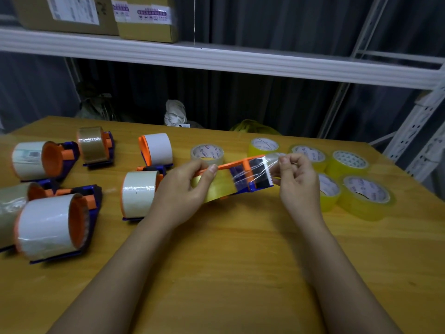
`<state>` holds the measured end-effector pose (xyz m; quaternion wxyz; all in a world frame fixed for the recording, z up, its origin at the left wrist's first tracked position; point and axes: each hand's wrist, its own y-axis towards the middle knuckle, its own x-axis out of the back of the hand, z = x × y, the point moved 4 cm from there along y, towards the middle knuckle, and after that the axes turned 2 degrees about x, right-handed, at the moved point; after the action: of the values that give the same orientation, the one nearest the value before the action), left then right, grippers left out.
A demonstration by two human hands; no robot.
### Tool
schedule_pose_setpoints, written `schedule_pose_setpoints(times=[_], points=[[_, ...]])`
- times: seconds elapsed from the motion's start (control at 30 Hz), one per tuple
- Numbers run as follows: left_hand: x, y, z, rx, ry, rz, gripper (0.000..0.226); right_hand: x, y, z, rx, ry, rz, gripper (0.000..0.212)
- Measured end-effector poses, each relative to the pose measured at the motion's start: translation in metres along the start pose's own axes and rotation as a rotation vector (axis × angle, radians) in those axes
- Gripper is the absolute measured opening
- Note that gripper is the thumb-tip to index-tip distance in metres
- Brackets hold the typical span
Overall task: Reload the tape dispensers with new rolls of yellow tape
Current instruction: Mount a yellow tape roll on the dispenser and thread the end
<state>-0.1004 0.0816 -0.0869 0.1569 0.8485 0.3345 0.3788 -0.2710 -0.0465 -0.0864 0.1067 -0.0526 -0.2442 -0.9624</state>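
My left hand (pixel 186 189) grips the dispenser (pixel 237 175) w/ its yellow roll (pixel 214 186), held just above the table (pixel 228 261), thumb pressing on the orange arm. My right hand (pixel 297 179) pinches the tape end (pixel 271 160) btwn thumb & finger, pulled over the blade at the dispenser's front.

Handling, as I judge it: film is thin, limp, sticky on one side, so it'll curl back & cling to itself or my fingers if slack. Best to pinch at the very edge, keep it taut & flat across the blade. Dispenser is light, stiff plastic; the teeth are the bit to stay off. Hold by the roll & frame, not the front.

Spare rolls (pixel 356 182) sit to the right; loaded dispensers (pixel 55 222) lie to the left.
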Motion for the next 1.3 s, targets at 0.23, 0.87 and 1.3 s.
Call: schedule_pose_setpoints(times=[0.23,0.87,1.3], points=[[-0.009,0.008,-0.032,-0.131,0.452,0.017,0.045,-0.002,-0.004,0.005,0.022,-0.010,-0.005,0.019],[-0.016,0.019,-0.026,-0.072,0.436,0.276,0.064,-0.002,-0.002,0.004,0.009,0.017,0.010,0.018],[-0.015,0.016,-0.026,-0.055,0.442,0.252,0.062,-0.003,-0.005,0.008,0.057,-0.010,-0.008,0.017]])
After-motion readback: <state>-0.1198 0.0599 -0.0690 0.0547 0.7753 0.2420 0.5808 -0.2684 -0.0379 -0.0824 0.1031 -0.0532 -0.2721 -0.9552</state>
